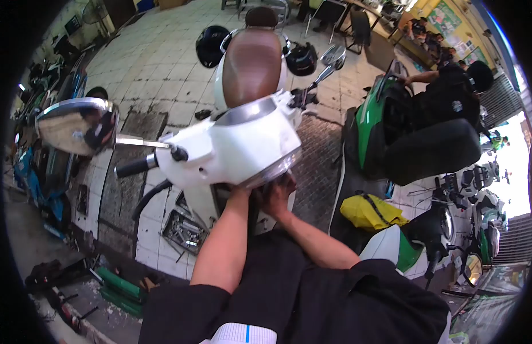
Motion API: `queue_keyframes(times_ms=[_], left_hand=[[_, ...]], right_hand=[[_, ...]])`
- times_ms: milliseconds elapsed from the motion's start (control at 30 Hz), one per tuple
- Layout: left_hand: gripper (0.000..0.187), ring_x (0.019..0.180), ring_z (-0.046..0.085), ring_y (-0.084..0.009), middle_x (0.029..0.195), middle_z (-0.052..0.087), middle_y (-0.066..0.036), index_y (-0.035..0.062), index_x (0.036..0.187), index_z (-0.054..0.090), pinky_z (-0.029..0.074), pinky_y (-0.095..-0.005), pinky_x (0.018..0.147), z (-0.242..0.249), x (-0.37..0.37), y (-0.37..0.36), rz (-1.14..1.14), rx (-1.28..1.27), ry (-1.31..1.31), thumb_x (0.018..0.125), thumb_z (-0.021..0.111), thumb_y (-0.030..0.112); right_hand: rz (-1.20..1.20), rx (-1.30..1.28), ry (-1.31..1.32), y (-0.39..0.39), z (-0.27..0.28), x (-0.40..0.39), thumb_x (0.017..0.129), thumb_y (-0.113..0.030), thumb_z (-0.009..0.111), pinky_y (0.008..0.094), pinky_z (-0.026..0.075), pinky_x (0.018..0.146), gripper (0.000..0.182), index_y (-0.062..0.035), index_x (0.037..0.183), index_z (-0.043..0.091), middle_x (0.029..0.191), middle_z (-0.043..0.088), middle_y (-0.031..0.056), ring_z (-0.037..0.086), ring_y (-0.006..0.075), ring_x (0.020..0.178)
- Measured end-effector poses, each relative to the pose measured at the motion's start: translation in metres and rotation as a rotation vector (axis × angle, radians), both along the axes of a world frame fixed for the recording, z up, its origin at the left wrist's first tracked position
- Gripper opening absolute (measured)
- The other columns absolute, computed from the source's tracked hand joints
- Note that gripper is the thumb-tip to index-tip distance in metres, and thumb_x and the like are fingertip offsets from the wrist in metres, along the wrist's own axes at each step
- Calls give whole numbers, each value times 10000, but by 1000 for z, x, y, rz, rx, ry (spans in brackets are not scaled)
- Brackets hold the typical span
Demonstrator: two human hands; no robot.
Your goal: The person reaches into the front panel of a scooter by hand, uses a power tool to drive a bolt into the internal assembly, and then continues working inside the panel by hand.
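Both hands reach up under the front of a white scooter [243,143]. The right hand [277,195] touches the part just under the headlight [271,169]. The left hand [238,192] is mostly hidden beside it. A tool tray [184,229] lies on the floor, left of the left arm.

White scooter headlight housing [243,152] blocks overhead; green scooter [372,129] crowds its right; open tile floor [157,69] to its left, tool tray [184,231] below.

floor: pale tiles [162,63] | dark mat [125,172] | chairs [329,14] at back | daylight right
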State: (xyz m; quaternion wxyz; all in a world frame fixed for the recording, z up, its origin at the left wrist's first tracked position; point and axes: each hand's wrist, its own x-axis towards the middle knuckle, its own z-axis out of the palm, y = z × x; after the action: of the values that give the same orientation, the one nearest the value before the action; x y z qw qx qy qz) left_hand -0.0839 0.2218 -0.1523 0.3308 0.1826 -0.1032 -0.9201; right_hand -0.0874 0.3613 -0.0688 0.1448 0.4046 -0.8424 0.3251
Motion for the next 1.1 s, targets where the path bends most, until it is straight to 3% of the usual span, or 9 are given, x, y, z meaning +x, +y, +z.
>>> queue_keyframes(times_ms=[33,167,200,300,367,433,567,667,1100], left_hand=[[530,1314,290,-273,1421,332,-68,104,1376,329,281,-421,1071,1,3,-1,25,29,22,951,273,417],[530,1312,293,-272,1420,334,-67,104,1374,330,284,-421,1070,-1,7,-3,119,94,82,952,270,418],[521,1294,327,-262,1400,369,-65,93,1357,355,305,-419,1057,-12,4,-10,111,-83,-97,952,281,411],[469,1209,438,-252,1326,460,-66,82,1314,406,382,-405,997,12,5,-6,141,-11,-279,951,323,368],[412,1115,523,-251,1245,528,-66,84,1269,454,447,-398,922,23,7,-5,177,140,-144,937,395,320],[387,1047,565,-244,1196,560,-64,82,1241,477,485,-392,862,8,6,-11,31,-85,-383,923,443,300],[364,1022,582,-225,1165,579,-58,92,1213,500,488,-392,849,-11,3,-14,118,-412,-332,910,478,292],[391,1143,508,-236,1264,513,-76,87,1280,456,439,-376,942,55,11,-3,63,-16,-423,915,475,225],[396,1154,493,-236,1276,498,-76,86,1288,444,428,-373,951,38,12,-7,62,-100,-357,917,471,221]], right_hand=[[-38,-49,-48,2,-7,2,673,-429,673,530,196,949,725,-97,1272,438,1291,320,257,251,433,1180],[-35,-27,-43,5,4,2,664,-404,691,513,208,937,699,-113,1257,460,1278,323,229,267,403,1161],[-23,-23,-25,5,7,2,665,-394,696,507,213,932,685,-123,1251,468,1266,328,223,272,394,1154],[-33,-2,-70,8,8,3,668,-385,701,510,217,932,667,-146,1250,477,1245,334,214,270,386,1160],[-28,-19,-78,8,7,1,672,-390,701,511,218,936,652,-160,1244,490,1225,343,208,270,382,1163],[-10,-8,-60,9,9,1,678,-389,701,507,221,933,637,-177,1244,501,1220,347,204,270,378,1160],[-19,-12,-47,10,14,2,650,-354,728,478,212,925,609,-163,1185,509,1210,342,163,252,346,1161],[-17,-46,-51,12,17,2,643,-347,730,474,211,926,592,-169,1170,527,1202,348,157,265,337,1149],[2,-43,-55,12,16,1,642,-316,731,506,216,937,603,-160,1182,512,1219,351,182,264,367,1143]])
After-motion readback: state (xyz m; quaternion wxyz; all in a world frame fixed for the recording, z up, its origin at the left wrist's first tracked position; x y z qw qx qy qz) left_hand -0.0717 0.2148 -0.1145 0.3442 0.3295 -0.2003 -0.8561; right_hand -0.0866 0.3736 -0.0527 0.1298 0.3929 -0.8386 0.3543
